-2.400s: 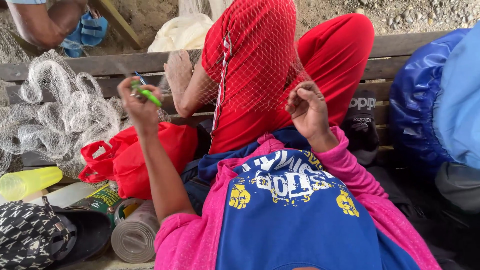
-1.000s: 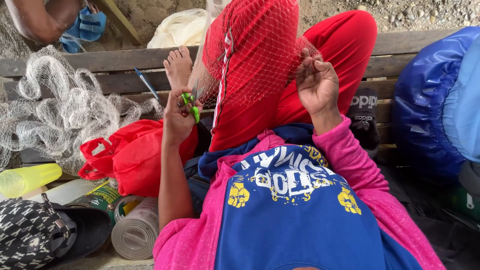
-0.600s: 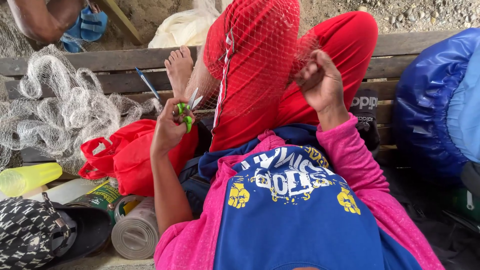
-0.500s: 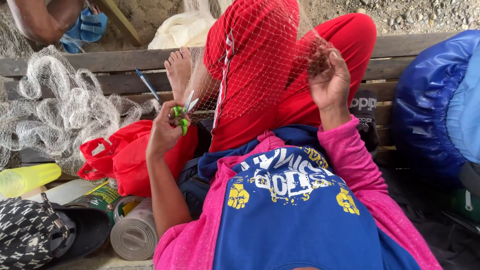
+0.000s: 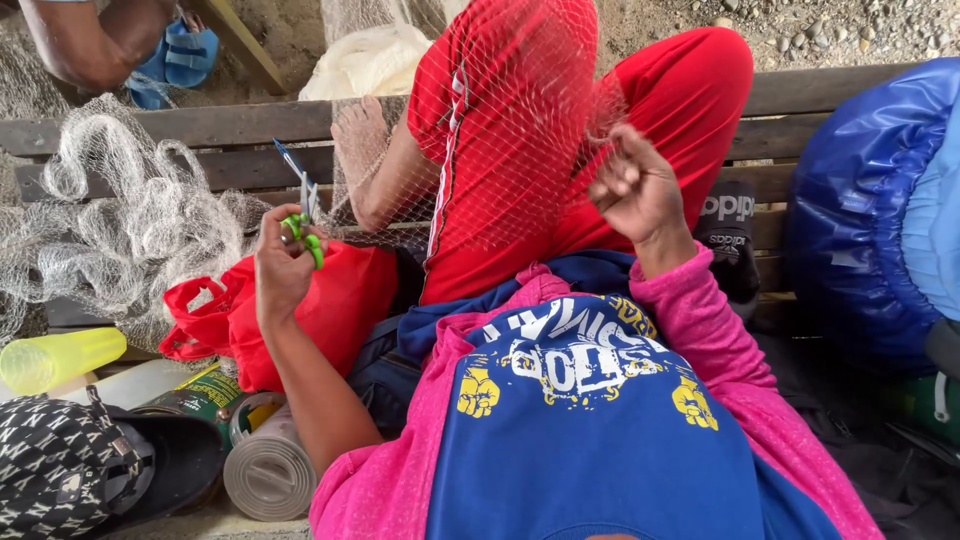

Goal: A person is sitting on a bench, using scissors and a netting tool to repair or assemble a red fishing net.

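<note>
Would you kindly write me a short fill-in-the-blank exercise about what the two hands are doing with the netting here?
1. The left hand holds small scissors with ____ handles.
2. The right hand pinches the fine net stretched over the person's ____ trousers.
3. Beside the left forearm lies a red ____.
4. A loose heap of pale netting rests on the wooden ____.

Missing words: green; red; bag; bench

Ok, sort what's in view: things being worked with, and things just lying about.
In use:
left hand
green-handled scissors
right hand
fine netting over the red-trousered knees

Lying about:
red bag
yellow cup
heap of pale net
grey roll
patterned cap
</note>
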